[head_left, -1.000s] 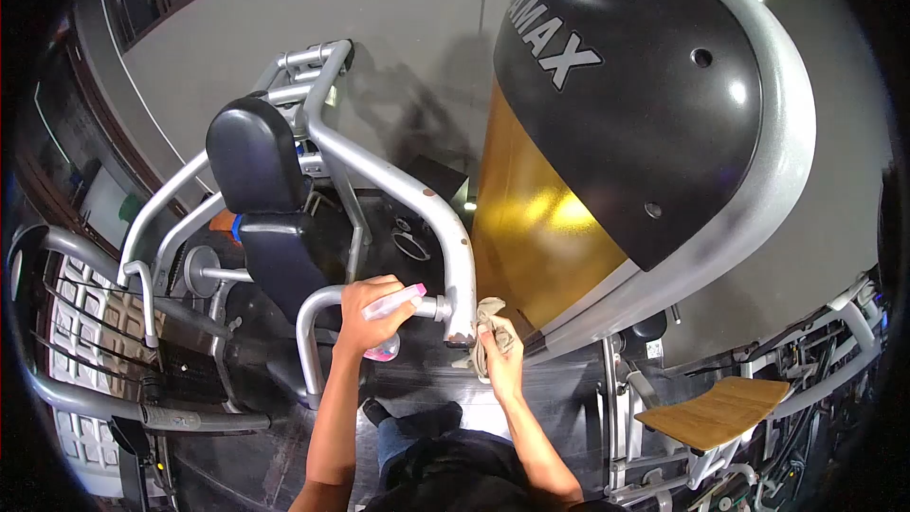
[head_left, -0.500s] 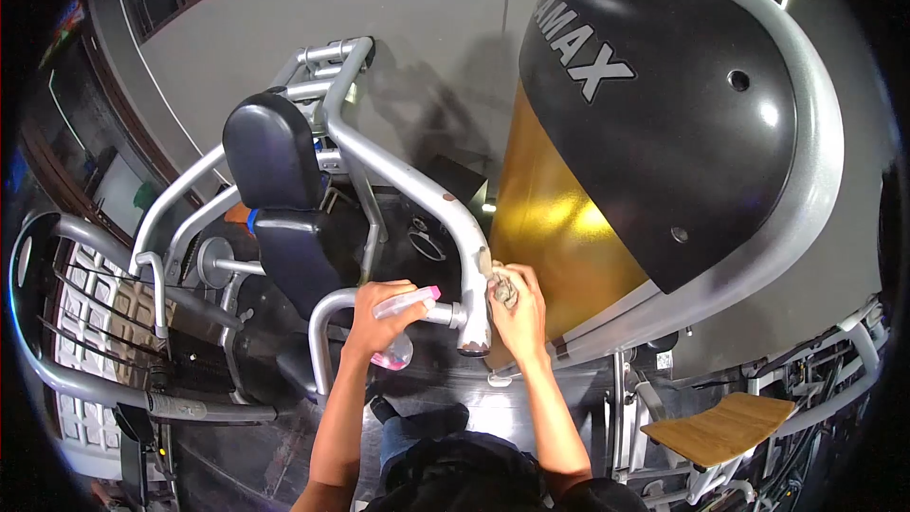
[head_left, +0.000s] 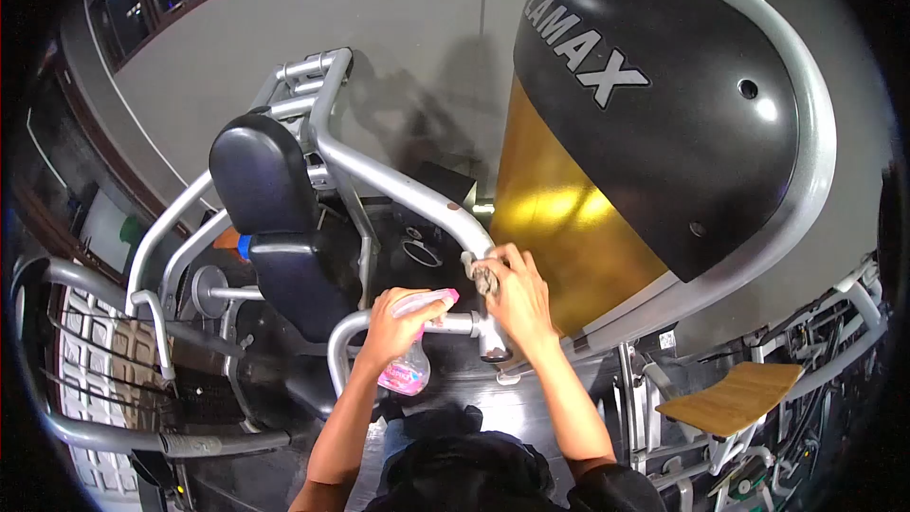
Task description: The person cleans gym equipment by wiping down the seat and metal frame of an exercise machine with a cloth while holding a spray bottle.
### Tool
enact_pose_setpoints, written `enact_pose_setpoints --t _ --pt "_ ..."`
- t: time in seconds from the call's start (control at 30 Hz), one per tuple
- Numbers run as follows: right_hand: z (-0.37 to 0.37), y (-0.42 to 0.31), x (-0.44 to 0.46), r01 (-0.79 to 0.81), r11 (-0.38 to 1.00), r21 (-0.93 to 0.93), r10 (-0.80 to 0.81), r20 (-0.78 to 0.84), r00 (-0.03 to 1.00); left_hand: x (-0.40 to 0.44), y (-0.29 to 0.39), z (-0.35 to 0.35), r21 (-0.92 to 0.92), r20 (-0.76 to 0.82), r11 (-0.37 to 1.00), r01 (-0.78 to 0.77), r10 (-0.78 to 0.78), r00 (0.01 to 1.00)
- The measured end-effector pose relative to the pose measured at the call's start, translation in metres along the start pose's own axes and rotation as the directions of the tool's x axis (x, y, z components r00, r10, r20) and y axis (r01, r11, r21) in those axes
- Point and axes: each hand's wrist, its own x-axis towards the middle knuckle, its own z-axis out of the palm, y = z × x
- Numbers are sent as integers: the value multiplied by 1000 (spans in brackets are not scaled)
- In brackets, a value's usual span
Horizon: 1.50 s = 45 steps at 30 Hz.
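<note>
Up the silver tube (head_left: 413,192) went the cloth (head_left: 484,279), right hand (head_left: 523,296) clutching it, reaching higher metal; left hand (head_left: 386,331) gripped the bottle (head_left: 405,373) alongside.

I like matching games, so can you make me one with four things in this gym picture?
Things:
1. spray bottle
2. cloth
3. machine backrest
4. curved board

Place or colour:
A. brown, low on the right side of the picture
B. in the right hand, by a silver tube
C. black, at the left of the silver tube
D. in the left hand

Right pairs: 1-D, 2-B, 3-C, 4-A
</note>
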Motion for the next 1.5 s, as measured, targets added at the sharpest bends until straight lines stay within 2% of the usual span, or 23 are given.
enact_pose_setpoints --t 0.03,0.07,0.1,0.17,0.23,0.3,0.4,0.57,0.63,0.7,0.8,0.9,0.93,1.03,1.07,1.1,1.17,1.2,1.23,1.3,1.37,1.47,1.5 --pt "2 -4 7 -10 1000 -7 10 -7 1000 4 -1 -4 -135 47 989 54 -48 998" --pt "5 -7 13 -8 997 -71 10 23 1000 10 -1 -11 -209 107 978 14 9 994" --pt "8 -9 16 -5 990 -138 12 53 999 14 5 -16 -217 120 976 11 15 993" --pt "10 -12 15 17 971 -239 6 97 995 18 26 -28 -353 205 925 139 -68 976" --pt "11 -24 11 86 891 -445 30 247 969 30 31 -46 -370 295 920 131 -17 955" --pt "4 -32 3 95 871 -482 66 307 950 37 39 -62 -444 372 880 169 9 928" --pt "-7 -44 -3 235 825 -513 66 502 862 47 47 -85 -486 471 845 223 38 881" --pt "19 -39 22 267 792 -549 38 480 876 68 46 -113 -414 548 889 198 69 833" --pt "32 -50 36 306 666 -680 8 417 909 77 41 -116 -420 535 884 204 60 843" --pt "46 -48 40 287 649 -705 18 391 920 84 39 -121 -419 527 885 204 54 848" --pt "55 -57 35 158 647 -746 165 340 926 103 23 -126 -389 557 906 167 87 826" --pt "64 -71 27 183 484 -856 396 401 826 121 9 -112 -333 534 938 101 99 840" --pt "62 -74 27 141 533 -835 450 421 788 126 5 -106 -282 519 959 27 129 845" --pt "52 -81 27 57 535 -843 552 400 731 138 -8 -93 -249 525 968 -2 137 840" --pt "42 -81 27 18 597 -802 530 411 742 146 -19 -90 -257 511 959 -119 239 826" --pt "31 -77 26 4 597 -802 536 403 742 154 -25 -89 -253 522 960 -121 241 818" --pt "9 -63 22 -17 767 -642 407 465 786 168 -31 -89 -108 455 750 -652 620 638" --pt "3 -53 17 -32 808 -588 325 400 857 172 -29 -92 -93 517 791 -605 558 649" --pt "-4 -46 13 -43 806 -590 334 394 856 175 -30 -91 -98 525 789 -606 559 642" --pt "-12 -35 9 -95 930 -355 178 209 962 181 -36 -86 -161 459 729 -665 652 604" --pt "-2 -24 7 -95 931 -353 163 169 972 191 -46 -80 -139 532 752 -644 606 592" --pt "13 -20 16 -205 942 -265 190 -79 979 196 -57 -70 -63 565 724 -686 593 574" --pt "16 -16 22 -208 943 -261 193 -79 978 195 -57 -69 -61 569 726 -685 589 574"
